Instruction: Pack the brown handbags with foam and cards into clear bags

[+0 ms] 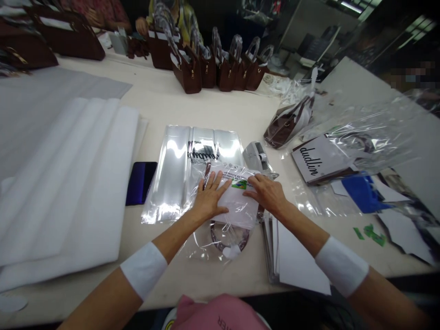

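My left hand (208, 197) lies flat, fingers spread, on a clear plastic bag (237, 208) that holds a white-wrapped handbag with its round handle (228, 240) showing toward me. My right hand (266, 192) presses on the same bag's upper right part, fingers stretched toward a green sticker (239, 184) on the plastic. Both hands rest on the package at the table's near middle.
A stack of clear plastic bags (178, 169) lies just left of the package, a dark phone (140, 182) beside it. White foam sheets (65, 183) fill the left. A tape dispenser (256, 156), bagged handbags (288, 121), a printed card (316, 160) and white sheets (292, 261) lie right. Brown handbags (220, 68) line the far edge.
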`<state>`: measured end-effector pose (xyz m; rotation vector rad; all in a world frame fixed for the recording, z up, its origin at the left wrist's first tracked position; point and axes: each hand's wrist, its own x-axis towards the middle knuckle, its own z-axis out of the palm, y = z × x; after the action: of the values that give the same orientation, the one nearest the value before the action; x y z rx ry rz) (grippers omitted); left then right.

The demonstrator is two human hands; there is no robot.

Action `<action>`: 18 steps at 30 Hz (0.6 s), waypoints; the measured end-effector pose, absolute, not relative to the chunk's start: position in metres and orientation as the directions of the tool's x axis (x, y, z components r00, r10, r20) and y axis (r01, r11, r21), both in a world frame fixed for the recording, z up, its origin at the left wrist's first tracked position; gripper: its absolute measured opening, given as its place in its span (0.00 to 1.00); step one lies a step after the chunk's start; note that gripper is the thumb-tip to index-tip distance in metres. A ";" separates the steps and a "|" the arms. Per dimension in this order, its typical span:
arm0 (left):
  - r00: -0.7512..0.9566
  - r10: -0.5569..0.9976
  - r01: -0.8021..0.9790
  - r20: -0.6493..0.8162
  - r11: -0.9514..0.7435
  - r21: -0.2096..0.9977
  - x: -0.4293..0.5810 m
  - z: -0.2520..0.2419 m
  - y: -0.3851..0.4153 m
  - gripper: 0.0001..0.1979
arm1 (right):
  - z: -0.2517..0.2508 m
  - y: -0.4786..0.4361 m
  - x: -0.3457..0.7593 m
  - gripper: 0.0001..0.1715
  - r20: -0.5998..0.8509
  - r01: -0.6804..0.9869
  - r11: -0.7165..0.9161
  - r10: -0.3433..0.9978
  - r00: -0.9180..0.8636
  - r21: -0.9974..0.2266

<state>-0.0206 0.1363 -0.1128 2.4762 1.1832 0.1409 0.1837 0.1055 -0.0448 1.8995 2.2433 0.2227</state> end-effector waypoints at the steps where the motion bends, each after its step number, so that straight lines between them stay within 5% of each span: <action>1: 0.641 0.764 0.724 -0.075 -0.570 0.388 -0.021 -0.113 0.137 0.49 | -0.043 0.103 0.189 0.18 0.006 0.961 0.124 0.992 -0.129 0.247; 4: 0.648 0.759 0.715 -0.064 -0.578 0.393 -0.021 -0.112 0.138 0.49 | -0.047 0.086 0.193 0.17 0.147 0.960 0.160 0.969 -0.197 0.230; 8: 0.644 0.763 0.720 -0.060 -0.576 0.388 -0.022 -0.113 0.138 0.49 | -0.073 0.058 0.182 0.21 0.134 0.829 0.545 0.819 -0.559 0.125; 12: 0.642 0.764 0.723 -0.063 -0.577 0.380 -0.018 -0.115 0.134 0.49 | -0.096 0.047 0.168 0.27 0.277 0.929 0.340 0.887 -0.369 0.149; 18: 0.690 0.710 0.651 -0.141 -0.524 0.550 -0.041 -0.084 0.154 0.39 | -0.125 0.033 0.131 0.28 0.228 0.824 0.565 0.799 -0.557 0.033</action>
<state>-0.0406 0.1538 -0.0836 2.3214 1.0397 0.1341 0.1312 0.0328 -0.1253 1.5421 2.9417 0.2276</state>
